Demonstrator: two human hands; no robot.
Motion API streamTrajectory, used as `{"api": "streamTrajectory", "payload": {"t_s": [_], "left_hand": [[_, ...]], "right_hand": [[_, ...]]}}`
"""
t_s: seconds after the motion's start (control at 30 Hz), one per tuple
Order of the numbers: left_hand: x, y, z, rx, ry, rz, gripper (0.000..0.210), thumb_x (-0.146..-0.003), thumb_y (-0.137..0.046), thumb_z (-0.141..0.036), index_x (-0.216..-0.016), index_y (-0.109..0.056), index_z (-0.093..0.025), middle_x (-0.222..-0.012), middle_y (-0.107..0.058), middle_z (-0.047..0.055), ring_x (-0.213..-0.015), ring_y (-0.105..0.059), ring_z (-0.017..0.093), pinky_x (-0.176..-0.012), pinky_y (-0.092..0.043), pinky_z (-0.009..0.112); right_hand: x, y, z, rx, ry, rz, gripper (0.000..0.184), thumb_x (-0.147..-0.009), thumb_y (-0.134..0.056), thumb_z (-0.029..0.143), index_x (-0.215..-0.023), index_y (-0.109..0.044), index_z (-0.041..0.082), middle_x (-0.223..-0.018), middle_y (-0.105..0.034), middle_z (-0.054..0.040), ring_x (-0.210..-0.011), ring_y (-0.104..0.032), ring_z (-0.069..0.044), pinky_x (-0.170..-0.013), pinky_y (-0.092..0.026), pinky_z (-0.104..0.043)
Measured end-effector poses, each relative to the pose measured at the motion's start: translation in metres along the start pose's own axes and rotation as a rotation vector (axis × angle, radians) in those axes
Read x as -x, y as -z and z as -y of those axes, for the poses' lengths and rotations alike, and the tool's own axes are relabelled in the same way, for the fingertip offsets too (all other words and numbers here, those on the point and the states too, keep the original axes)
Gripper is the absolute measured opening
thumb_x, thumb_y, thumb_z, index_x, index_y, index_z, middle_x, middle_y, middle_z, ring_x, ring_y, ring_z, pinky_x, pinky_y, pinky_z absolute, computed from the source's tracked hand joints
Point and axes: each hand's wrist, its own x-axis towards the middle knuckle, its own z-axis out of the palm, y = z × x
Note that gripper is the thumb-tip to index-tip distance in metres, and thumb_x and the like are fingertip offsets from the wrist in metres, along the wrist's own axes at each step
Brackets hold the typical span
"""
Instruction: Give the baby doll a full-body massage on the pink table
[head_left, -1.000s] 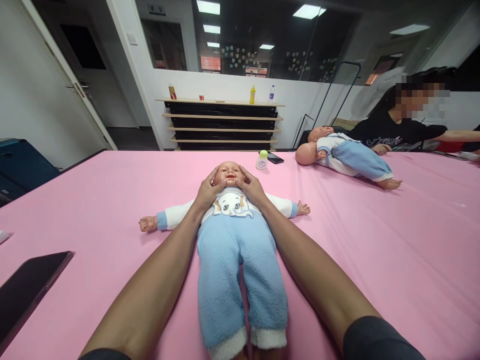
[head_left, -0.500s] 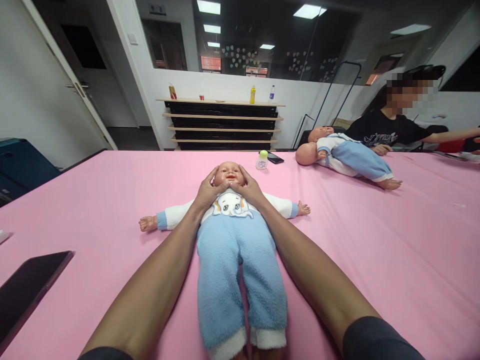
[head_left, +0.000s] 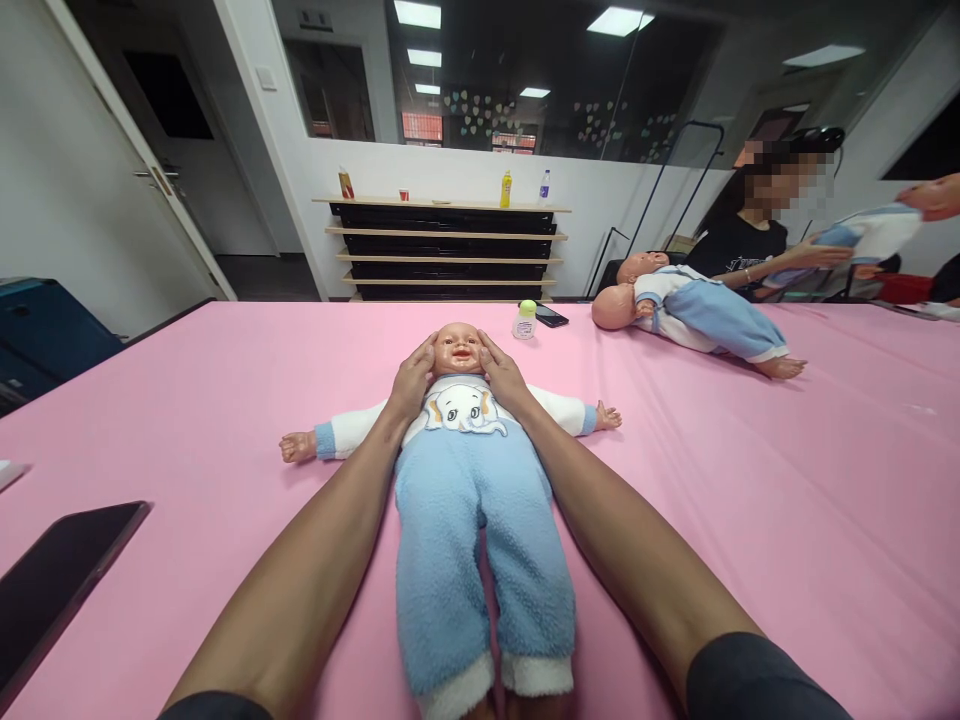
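Note:
A baby doll [head_left: 484, 520] lies on its back, face up, its arms spread wide. It wears light blue fleece trousers and a white top with an elephant face. Against the side of its head on the left lies my left hand [head_left: 413, 378], fingers stretched along the cheek and temple. My right hand [head_left: 504, 376] rests the same way on the opposite side. Both hands are open, with the palms turned inward and the doll's face showing between them. The parts of the fingers behind the head's edges are hidden.
A pink-covered table [head_left: 225, 380] carries a dark phone [head_left: 67, 560], a small green-capped bottle [head_left: 524, 320] and another phone [head_left: 551, 316]. Two more dolls [head_left: 705, 310] lie at the back right. Beyond them, a person [head_left: 750, 235] holds another doll [head_left: 862, 238].
My thumbs have moved from the doll's chin outward to the sides of its face. At the right, the person has turned and now holds up a doll.

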Motion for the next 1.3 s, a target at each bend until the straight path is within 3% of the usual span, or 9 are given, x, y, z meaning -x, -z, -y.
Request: {"api": "streamTrajectory", "payload": {"t_s": [0.13, 0.2, 0.47, 0.67, 0.87, 0.97, 1.07, 1.3], "left_hand": [[0.005, -0.001, -0.006, -0.105, -0.012, 0.035, 0.091, -0.071, -0.079, -0.044, -0.148, -0.036, -0.021, -0.147, -0.045, 0.01, -0.13, -0.049, 0.03, -0.11, -0.04, 0.041], [0.007, -0.001, -0.008, -0.124, -0.019, 0.037, 0.096, -0.068, -0.082, -0.042, -0.149, -0.035, -0.02, -0.146, -0.047, 0.011, -0.128, -0.051, 0.031, -0.111, -0.04, 0.041], [0.005, -0.001, -0.005, -0.096, -0.035, 0.063, 0.083, -0.078, -0.073, -0.041, -0.149, -0.034, -0.021, -0.148, -0.045, 0.009, -0.131, -0.048, 0.028, -0.111, -0.039, 0.04], [0.0, 0.001, 0.002, -0.102, -0.063, 0.038, 0.075, -0.081, -0.068, -0.043, -0.146, -0.039, -0.021, -0.151, -0.041, 0.006, -0.139, -0.039, 0.026, -0.116, -0.031, 0.037], [-0.003, 0.001, 0.007, 0.062, 0.008, -0.033, 0.057, -0.092, -0.048, -0.053, -0.141, -0.047, -0.024, -0.15, -0.042, 0.005, -0.137, -0.042, 0.026, -0.108, -0.042, 0.041], [0.0, 0.001, 0.004, 0.014, -0.006, -0.018, 0.063, -0.087, -0.057, -0.053, -0.142, -0.046, -0.025, -0.149, -0.044, 0.005, -0.136, -0.043, 0.027, -0.109, -0.041, 0.042], [0.003, 0.001, 0.0, -0.076, -0.03, 0.013, 0.083, -0.075, -0.075, -0.046, -0.146, -0.04, -0.023, -0.147, -0.046, 0.007, -0.132, -0.047, 0.028, -0.111, -0.039, 0.04], [0.0, 0.001, 0.0, -0.173, -0.059, 0.003, 0.077, -0.081, -0.069, -0.046, -0.147, -0.039, -0.02, -0.148, -0.044, 0.008, -0.135, -0.043, 0.027, -0.113, -0.036, 0.037]], "right_hand": [[0.005, 0.001, 0.004, 0.026, 0.052, 0.047, 0.086, -0.077, -0.069, 0.056, -0.149, -0.034, 0.026, -0.152, -0.039, -0.0011, -0.139, -0.039, -0.025, -0.114, -0.036, -0.038], [0.006, 0.002, 0.004, 0.028, 0.074, 0.062, 0.092, -0.074, -0.073, 0.053, -0.15, -0.031, 0.024, -0.152, -0.037, -0.0025, -0.139, -0.039, -0.025, -0.114, -0.036, -0.038], [-0.001, 0.003, -0.002, 0.004, 0.067, 0.037, 0.083, -0.076, -0.07, 0.053, -0.147, -0.037, 0.024, -0.149, -0.043, -0.0015, -0.138, -0.041, -0.023, -0.116, -0.032, -0.039], [-0.003, 0.002, -0.006, -0.053, 0.031, 0.038, 0.072, -0.083, -0.059, 0.058, -0.146, -0.04, 0.027, -0.148, -0.044, 0.001, -0.137, -0.042, -0.022, -0.115, -0.034, -0.04], [-0.003, -0.001, -0.006, -0.09, 0.053, 0.01, 0.065, -0.09, -0.044, 0.062, -0.143, -0.046, 0.023, -0.148, -0.044, 0.0, -0.139, -0.038, -0.02, -0.117, -0.03, -0.037], [0.002, -0.001, 0.001, -0.015, 0.041, 0.025, 0.075, -0.083, -0.058, 0.061, -0.147, -0.039, 0.026, -0.15, -0.041, 0.0003, -0.139, -0.038, -0.023, -0.116, -0.032, -0.037], [0.007, 0.0, 0.005, 0.022, 0.073, 0.062, 0.092, -0.072, -0.074, 0.054, -0.149, -0.032, 0.027, -0.154, -0.035, -0.0001, -0.141, -0.036, -0.025, -0.116, -0.034, -0.038], [-0.001, 0.002, -0.004, 0.005, 0.074, 0.05, 0.08, -0.078, -0.068, 0.052, -0.147, -0.038, 0.026, -0.151, -0.04, 0.0003, -0.141, -0.035, -0.023, -0.118, -0.028, -0.039]]}}
